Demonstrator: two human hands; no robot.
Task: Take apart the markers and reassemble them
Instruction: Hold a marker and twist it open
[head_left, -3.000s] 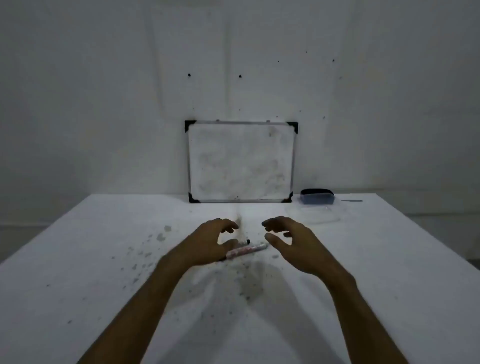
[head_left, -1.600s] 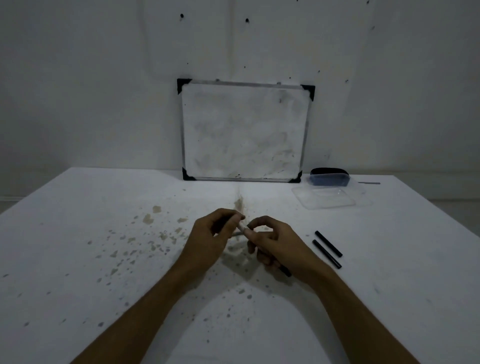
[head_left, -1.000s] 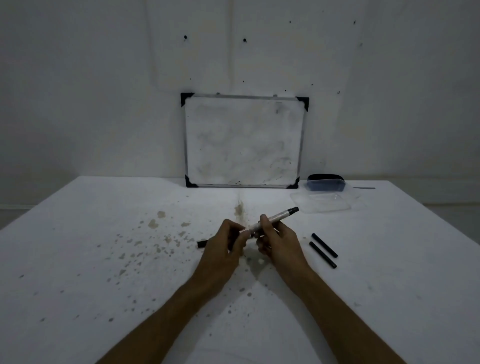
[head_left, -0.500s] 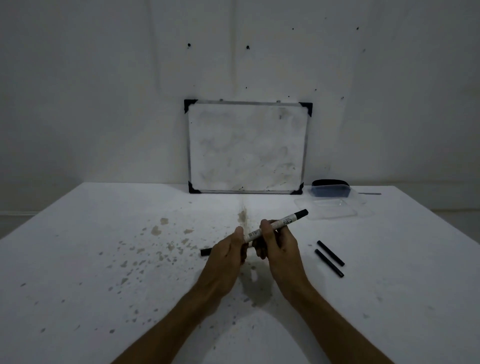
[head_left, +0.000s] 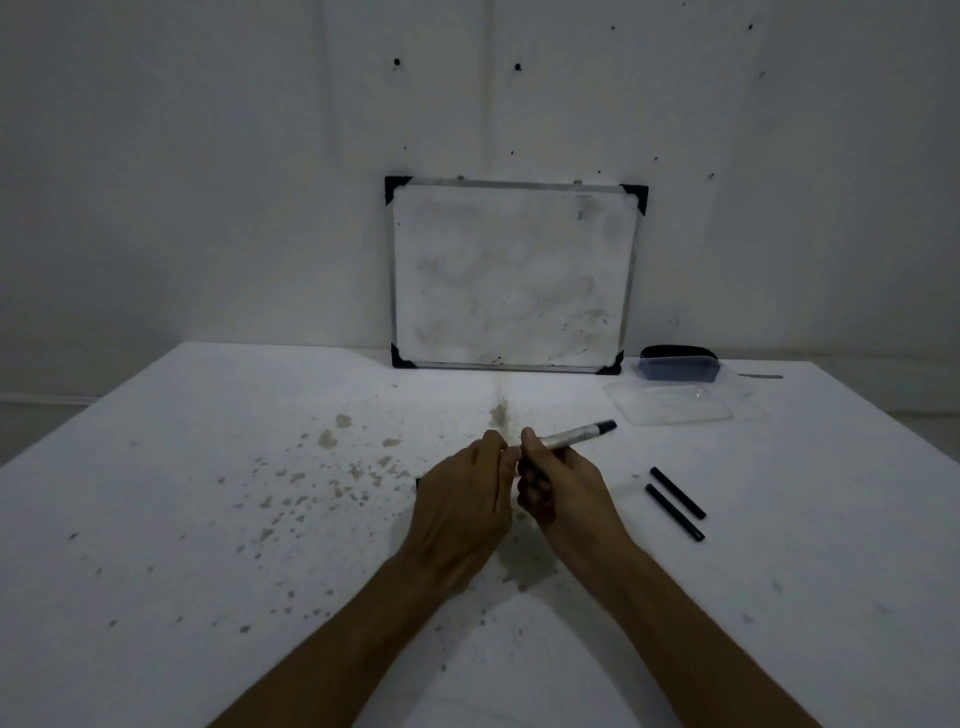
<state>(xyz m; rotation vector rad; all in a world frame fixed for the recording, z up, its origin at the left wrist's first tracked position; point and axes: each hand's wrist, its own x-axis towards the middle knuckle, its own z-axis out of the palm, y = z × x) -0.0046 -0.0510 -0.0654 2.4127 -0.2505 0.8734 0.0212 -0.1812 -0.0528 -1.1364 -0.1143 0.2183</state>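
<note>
A white marker (head_left: 574, 435) with a black end is held just above the table, pointing up and to the right. My right hand (head_left: 561, 480) grips its barrel. My left hand (head_left: 465, 499) is closed around the marker's near end, which is hidden behind the fingers; a small dark tip shows at the hand's left edge. The two hands touch at thumb and fingertips. Two thin black marker parts (head_left: 675, 503) lie side by side on the table to the right of my right hand.
A small whiteboard (head_left: 511, 275) leans against the wall at the table's back. A clear plastic lid (head_left: 670, 405) and a dark-filled container (head_left: 678, 364) sit at the back right. The white table (head_left: 208, 519) is speckled with brown stains.
Both hands took the marker up from the table and hold it between them. Over the last half second my left hand has closed in over the near end; the barrel lies flatter.
</note>
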